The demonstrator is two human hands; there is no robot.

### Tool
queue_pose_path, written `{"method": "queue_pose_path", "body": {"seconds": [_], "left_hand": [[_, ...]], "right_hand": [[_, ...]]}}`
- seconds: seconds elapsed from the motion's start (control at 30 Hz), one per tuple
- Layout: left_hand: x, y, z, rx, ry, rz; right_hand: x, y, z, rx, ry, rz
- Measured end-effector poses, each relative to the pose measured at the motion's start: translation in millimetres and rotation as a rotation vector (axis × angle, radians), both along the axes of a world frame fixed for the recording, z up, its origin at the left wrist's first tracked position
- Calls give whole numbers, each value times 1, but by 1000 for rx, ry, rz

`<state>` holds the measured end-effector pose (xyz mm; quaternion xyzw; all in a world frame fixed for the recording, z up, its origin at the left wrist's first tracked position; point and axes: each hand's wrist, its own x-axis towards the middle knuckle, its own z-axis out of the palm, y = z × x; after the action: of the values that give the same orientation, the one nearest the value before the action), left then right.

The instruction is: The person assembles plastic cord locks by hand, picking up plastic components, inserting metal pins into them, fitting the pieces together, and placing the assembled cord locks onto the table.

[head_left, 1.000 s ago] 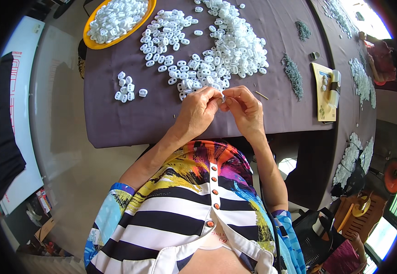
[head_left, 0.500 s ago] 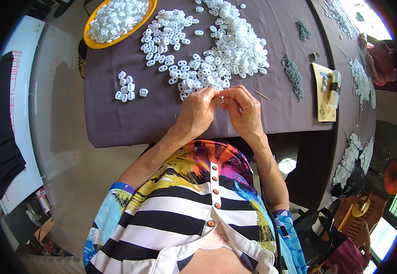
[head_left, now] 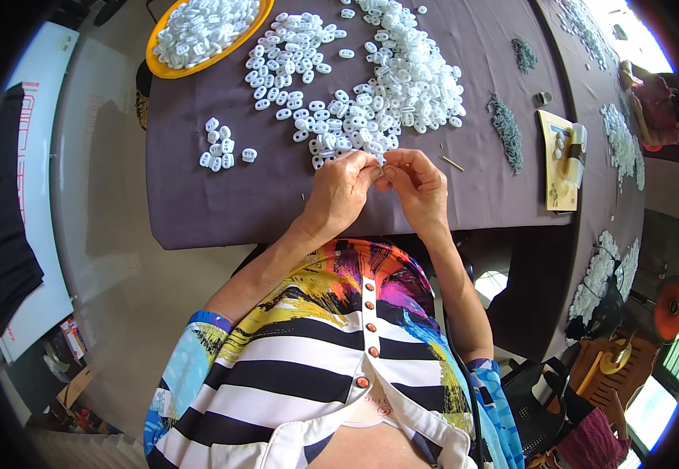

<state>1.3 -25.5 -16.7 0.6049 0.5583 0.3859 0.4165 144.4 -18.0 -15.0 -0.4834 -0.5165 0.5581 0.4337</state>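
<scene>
I see my left hand [head_left: 339, 191] and right hand [head_left: 420, 187] drawn together over the near edge of the table [head_left: 199, 211], fingertips meeting. Between them they pinch a small white plastic piece [head_left: 376, 166], most of it hidden by the fingers; both hands are closed on it, thumbs and forefingers pressed in from either side. It sits just at the near rim of the large heap of white plastic pieces [head_left: 386, 94], which spreads away from the hands toward the far side of the table.

Taking that heap as my landmark: to its left and a little nearer lies a small cluster of white pieces [head_left: 219, 147], well apart from it. Beyond it to the left stands a yellow bowl [head_left: 169, 69] filled with more white pieces. Just right of the heap, a thin stick [head_left: 453, 163] lies near my right hand, and further right a strip of small grey-green parts [head_left: 506, 133]. Further right again, a yellow card [head_left: 555, 176] lies flat on the table.
</scene>
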Motion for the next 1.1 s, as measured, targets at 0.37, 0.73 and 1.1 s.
{"method": "queue_pose_path", "body": {"seconds": [0.37,0.73,1.1], "left_hand": [[-1,-1,7,-59,-25,0],[-4,-6,1,105,-68,-4],[-24,-2,5,-254,-362,170]], "right_hand": [[2,-1,-5,93,-79,-8],[-3,-5,4,-7,-93,37],[-12,22,12,165,-364,57]]}}
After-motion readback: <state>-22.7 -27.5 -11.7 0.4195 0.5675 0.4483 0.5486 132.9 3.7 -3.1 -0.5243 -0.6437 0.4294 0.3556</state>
